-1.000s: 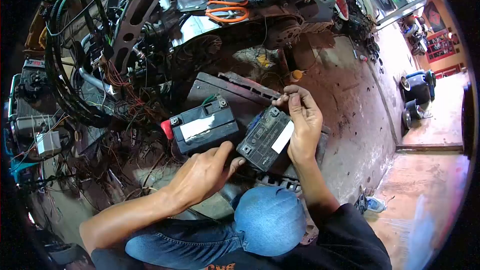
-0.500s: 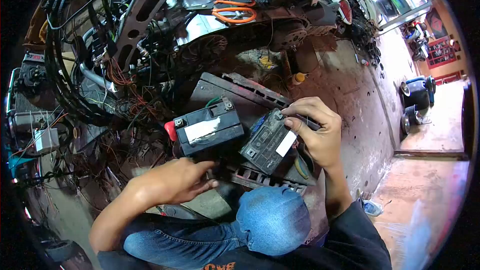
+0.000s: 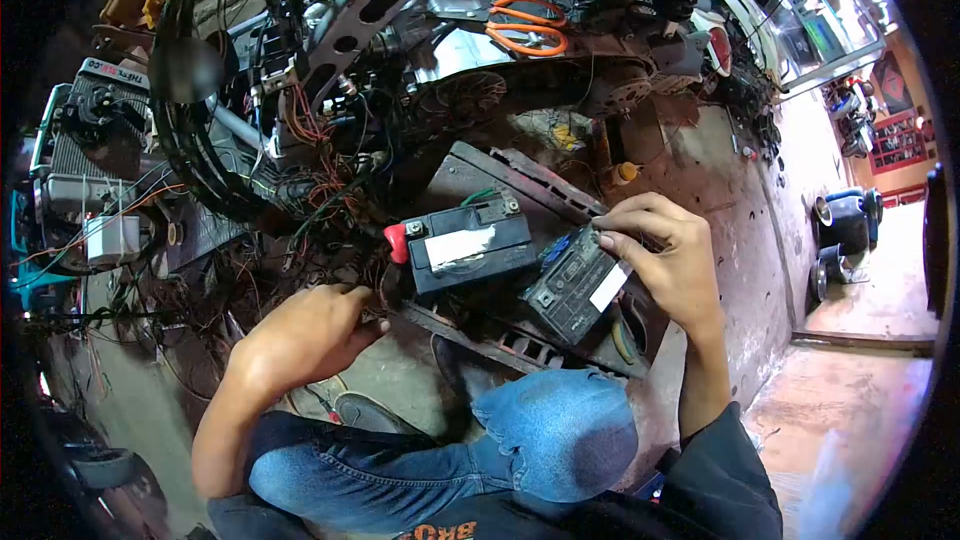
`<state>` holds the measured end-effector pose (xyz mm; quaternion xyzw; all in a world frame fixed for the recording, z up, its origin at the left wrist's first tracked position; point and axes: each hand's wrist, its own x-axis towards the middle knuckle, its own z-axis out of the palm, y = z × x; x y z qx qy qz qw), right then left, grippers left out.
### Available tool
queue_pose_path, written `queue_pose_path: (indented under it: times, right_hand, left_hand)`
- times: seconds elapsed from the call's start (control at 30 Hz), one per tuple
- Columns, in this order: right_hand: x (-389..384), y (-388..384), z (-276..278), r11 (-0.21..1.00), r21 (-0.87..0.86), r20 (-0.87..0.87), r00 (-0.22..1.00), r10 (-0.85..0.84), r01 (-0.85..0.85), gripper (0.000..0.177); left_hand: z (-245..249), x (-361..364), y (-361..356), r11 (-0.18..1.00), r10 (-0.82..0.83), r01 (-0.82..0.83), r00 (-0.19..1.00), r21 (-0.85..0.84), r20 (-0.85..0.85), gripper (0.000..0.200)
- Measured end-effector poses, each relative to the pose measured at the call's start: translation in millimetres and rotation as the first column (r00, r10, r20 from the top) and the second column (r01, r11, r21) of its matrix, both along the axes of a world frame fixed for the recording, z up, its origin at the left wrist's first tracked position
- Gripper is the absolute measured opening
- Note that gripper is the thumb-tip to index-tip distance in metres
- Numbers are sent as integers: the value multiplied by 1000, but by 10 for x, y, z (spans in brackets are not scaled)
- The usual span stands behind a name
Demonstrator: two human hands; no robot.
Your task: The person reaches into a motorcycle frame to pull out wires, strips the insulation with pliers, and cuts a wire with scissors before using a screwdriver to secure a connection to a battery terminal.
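Note:
My right hand [image 3: 668,255] grips the upper right corner of a dark, dusty battery [image 3: 577,285] with a white label, thumb on its face and fingers over the far edge. The battery is tilted beside a second black battery [image 3: 475,248], which has a torn white label, a red terminal cover [image 3: 397,243] and a green wire. My left hand [image 3: 305,332] hovers to the left of the batteries, near tangled wires, its thumb and fingers apart with nothing visible in them. Under the batteries lies a grey slotted panel [image 3: 470,168].
Loose wiring [image 3: 325,195] and a vehicle frame [image 3: 385,10] fill the far left. An orange cable coil [image 3: 527,27] lies on the frame. A yellow-capped bottle [image 3: 624,174] stands beyond the panel. My denim-covered knee [image 3: 560,430] is close below the batteries.
My left hand has moved left, away from the batteries and toward the wires. My right hand keeps hold of the tilted battery. The view has shifted, so the scene sits further right.

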<state>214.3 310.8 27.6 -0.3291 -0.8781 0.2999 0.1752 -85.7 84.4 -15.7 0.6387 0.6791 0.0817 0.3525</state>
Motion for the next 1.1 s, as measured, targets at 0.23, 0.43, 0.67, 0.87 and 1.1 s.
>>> queue_pose_path:
  times: [0.23,0.43,0.67,0.87,1.1]
  right_hand:
    - [13,-9,60,996,65,53,997,55,-58,17]
    - [-47,37,139,998,-9,83,995,56,-55,17]
    - [-114,-21,217,992,119,228,974,4,-32,17]
    - [-198,-82,217,975,196,303,952,39,-102,18]
    - [-205,-147,215,822,444,602,799,21,-356,24]
  left_hand:
    - [-62,-5,-38,999,-6,7,1000,-36,25,39]
    - [-97,-36,-61,999,-14,14,1000,-40,1,44]
    - [-227,-77,-70,1000,-6,7,999,-28,54,40]
    - [-155,-386,-321,989,132,-138,987,57,88,44]
    - [-327,-608,-1428,750,647,-661,723,-28,241,39]
